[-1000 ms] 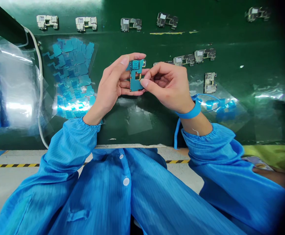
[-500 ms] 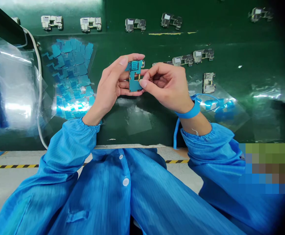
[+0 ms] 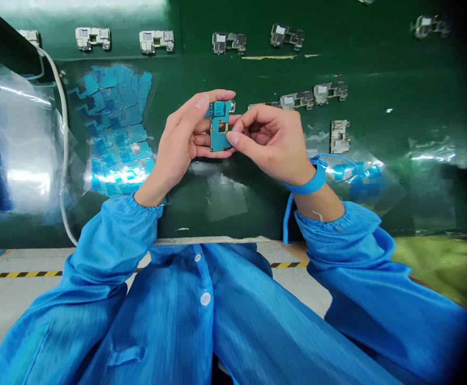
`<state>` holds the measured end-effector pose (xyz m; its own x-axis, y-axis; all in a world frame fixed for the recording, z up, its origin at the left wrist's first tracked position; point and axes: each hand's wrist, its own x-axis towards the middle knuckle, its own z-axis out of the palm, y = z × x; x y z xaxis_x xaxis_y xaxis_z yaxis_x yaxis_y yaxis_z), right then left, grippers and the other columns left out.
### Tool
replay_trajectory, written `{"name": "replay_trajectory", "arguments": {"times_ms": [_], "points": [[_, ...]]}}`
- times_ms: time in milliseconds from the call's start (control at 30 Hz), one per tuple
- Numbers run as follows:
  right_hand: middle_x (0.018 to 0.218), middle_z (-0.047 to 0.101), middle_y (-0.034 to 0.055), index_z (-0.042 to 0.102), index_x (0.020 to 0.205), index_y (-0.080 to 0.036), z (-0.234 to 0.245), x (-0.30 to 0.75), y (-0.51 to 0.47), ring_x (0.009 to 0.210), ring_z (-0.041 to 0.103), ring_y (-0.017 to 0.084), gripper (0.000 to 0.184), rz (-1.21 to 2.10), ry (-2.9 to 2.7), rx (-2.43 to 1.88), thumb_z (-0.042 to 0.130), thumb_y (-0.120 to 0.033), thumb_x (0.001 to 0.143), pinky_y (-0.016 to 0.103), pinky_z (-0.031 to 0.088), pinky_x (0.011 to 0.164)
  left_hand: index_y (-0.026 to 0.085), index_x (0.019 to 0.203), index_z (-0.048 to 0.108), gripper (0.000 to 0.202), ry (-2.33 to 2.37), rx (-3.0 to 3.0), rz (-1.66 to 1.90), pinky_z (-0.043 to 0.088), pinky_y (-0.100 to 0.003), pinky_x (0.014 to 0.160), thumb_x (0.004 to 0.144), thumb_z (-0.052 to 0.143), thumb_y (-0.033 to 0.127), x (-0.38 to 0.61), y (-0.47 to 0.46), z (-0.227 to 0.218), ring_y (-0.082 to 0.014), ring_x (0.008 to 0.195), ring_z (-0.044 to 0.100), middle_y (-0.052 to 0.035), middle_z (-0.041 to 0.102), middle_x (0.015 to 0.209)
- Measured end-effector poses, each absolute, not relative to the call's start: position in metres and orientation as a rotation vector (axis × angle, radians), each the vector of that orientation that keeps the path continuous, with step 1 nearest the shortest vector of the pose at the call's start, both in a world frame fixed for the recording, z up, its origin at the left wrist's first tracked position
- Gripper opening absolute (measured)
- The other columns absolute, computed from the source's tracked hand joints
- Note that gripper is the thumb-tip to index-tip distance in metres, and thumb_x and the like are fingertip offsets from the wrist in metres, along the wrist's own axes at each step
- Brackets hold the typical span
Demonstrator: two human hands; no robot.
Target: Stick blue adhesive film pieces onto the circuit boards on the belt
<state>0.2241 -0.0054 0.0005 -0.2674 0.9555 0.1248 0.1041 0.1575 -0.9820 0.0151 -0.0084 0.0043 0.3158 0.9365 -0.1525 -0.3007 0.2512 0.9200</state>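
Observation:
A small phone circuit board [image 3: 219, 140] with a blue film on its face stands upright, held by its edges in my left hand [image 3: 185, 125]. The left fingers lie behind and under the board, with the thumb close to its upper left side. My right hand [image 3: 271, 139] pinches the lower right edge of the same board between thumb and forefinger; what lies right under those fingertips is hidden. On the right wrist sits a blue wrist strap [image 3: 311, 183] with a coiled cord. Left of my hands lies a sheet of overlapping blue film pieces [image 3: 117, 128].
Several circuit boards [image 3: 156, 41] are spread in a row along the far side of the green table [image 3: 201, 214]. More boards [image 3: 330, 92] lie right of my right hand. A white cable [image 3: 63, 133] and clear plastic bags [image 3: 29, 155] are at the left. Clear film [image 3: 227, 198] lies below my hands.
The boards in the far row have shifted slightly to the right, and another shows more at the far left. Both hands keep their grip on the board almost unchanged.

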Motion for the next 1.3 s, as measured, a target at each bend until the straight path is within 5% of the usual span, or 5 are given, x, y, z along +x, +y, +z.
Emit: {"name": "replay_trajectory", "arguments": {"times_ms": [333,667,833,967,1300], "points": [[0.085,0.073,0.0044,0.071,0.081,-0.027,0.002,0.224,-0.005,0.12,0.079,0.033,0.055,1.247,-1.561,-1.102,0.093,-0.078,0.08,0.045,0.072,0.101,0.038,0.139,0.072,0.051,0.865,1.078,0.99,0.079,-0.05,0.087,0.095,0.078,0.062,0.015,-0.011,0.001,-0.0337,0.111,0.087,-0.0027,0.088,0.123],[0.084,0.071,0.0032,0.07,0.082,-0.027,0.003,0.225,-0.005,0.111,0.078,0.029,0.048,1.23,-1.582,-1.099,0.097,-0.066,0.083,0.044,0.07,0.1,0.029,0.154,0.066,0.066,0.885,1.119,1.005,0.075,-0.051,0.099,0.098,0.079,0.062,0.018,-0.013,-0.002,-0.0382,0.128,0.082,-0.0098,0.086,0.121],[0.091,0.076,0.0045,0.071,0.087,-0.026,0.007,0.224,-0.007,0.111,0.08,0.029,0.047,1.154,-1.583,-1.089,0.086,-0.071,0.093,0.04,0.069,0.089,0.033,0.16,0.063,0.07,0.889,1.144,1.04,0.077,-0.045,0.092,0.1,0.075,0.065,0.016,-0.012,-0.003,-0.0332,0.114,0.087,-0.0086,0.086,0.128],[0.098,0.077,0.0038,0.07,0.097,-0.028,0.012,0.223,-0.009,0.097,0.078,0.022,0.049,1.08,-1.535,-1.11,0.075,-0.076,0.099,0.036,0.068,0.085,0.035,0.163,0.057,0.073,0.835,1.21,1.077,0.077,-0.041,0.093,0.1,0.074,0.07,0.014,-0.01,-0.008,-0.0325,0.122,0.085,-0.0085,0.084,0.141],[0.078,0.067,-0.0006,0.071,0.088,-0.022,0.006,0.224,-0.003,0.067,0.056,0.013,0.048,0.979,-1.726,-0.931,0.067,-0.065,0.11,0.03,0.045,0.064,0.03,0.152,0.064,0.087,0.78,1.211,1.159,0.075,-0.042,0.102,0.078,0.105,0.051,0.011,-0.013,0.004,-0.035,0.127,0.083,-0.0078,0.083,0.142]]}}
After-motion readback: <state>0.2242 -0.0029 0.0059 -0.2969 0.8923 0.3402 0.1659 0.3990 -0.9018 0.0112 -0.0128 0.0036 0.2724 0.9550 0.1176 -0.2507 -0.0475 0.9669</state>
